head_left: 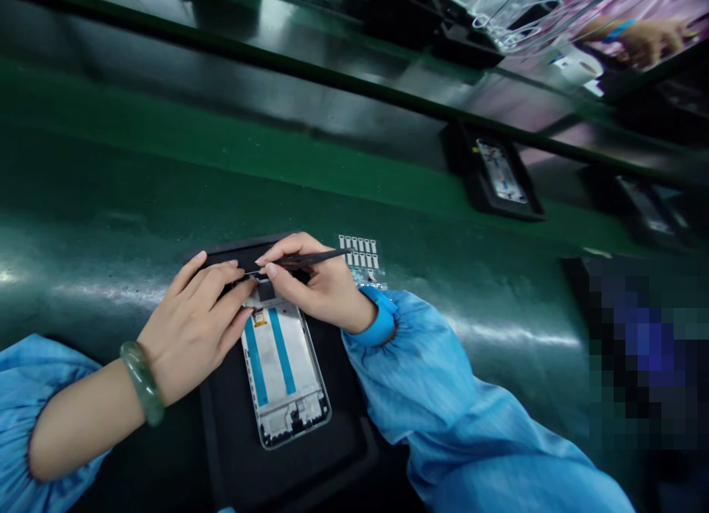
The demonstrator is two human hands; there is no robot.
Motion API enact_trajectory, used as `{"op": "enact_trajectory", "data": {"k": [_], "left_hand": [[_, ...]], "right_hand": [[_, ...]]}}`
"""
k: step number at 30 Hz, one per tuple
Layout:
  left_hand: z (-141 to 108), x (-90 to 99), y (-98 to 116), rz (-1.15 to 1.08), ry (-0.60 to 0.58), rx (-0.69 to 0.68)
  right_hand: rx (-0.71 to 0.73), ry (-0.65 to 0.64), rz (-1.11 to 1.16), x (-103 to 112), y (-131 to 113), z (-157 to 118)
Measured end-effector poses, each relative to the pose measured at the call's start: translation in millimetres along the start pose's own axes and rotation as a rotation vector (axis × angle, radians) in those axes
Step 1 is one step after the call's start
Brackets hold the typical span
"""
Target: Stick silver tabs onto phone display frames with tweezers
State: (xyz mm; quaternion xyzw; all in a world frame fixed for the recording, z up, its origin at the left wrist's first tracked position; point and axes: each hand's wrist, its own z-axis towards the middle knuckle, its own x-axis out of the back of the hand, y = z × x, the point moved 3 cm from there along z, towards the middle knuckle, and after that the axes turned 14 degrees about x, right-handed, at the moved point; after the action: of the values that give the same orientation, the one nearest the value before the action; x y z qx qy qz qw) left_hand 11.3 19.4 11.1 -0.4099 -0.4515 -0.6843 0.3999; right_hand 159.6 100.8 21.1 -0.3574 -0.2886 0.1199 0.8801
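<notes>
A phone display frame (285, 373) lies face-up on a black rubber tray (280, 454), with blue strips on its pale back and a small yellow label near the top. My left hand (191, 325) grips the frame's upper end between thumb and fingers, and a green jade bangle (142, 382) circles that wrist. My right hand (313, 284) holds black tweezers (310, 259), their tip at the frame's upper end. Just beyond that hand is a sheet of small metallic labels (360, 253). The tweezer tip's exact contact is partly hidden by my fingers.
The tray sits on a green workbench (332, 188). Further right, black trays with phone frames (495, 173) stand on a green ledge. At top right a co-worker's hand (648, 42) works near white cables (509, 26). A pixelated blue patch (642, 350) covers the right edge.
</notes>
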Motion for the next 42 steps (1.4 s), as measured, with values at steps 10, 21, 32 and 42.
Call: {"op": "enact_trajectory", "data": {"k": [10,21,32,42], "left_hand": [[1.2,1.3,1.0,-0.003,-0.008,0.003],[1.1,1.0,0.6,0.002,-0.010,-0.005],[2.6,1.6,1.9,-0.002,-0.008,0.015],[2.3,0.3,1.2,-0.017,-0.007,0.007]], "right_hand": [[-0.001,-0.040,-0.032,-2.2,-0.6,0.5],[-0.008,-0.042,-0.050,-3.0,-0.4,0.4],[0.004,-0.051,-0.065,-4.0,-0.3,-0.8],[0.040,-0.021,-0.121,-3.0,-1.8,-0.8]]}}
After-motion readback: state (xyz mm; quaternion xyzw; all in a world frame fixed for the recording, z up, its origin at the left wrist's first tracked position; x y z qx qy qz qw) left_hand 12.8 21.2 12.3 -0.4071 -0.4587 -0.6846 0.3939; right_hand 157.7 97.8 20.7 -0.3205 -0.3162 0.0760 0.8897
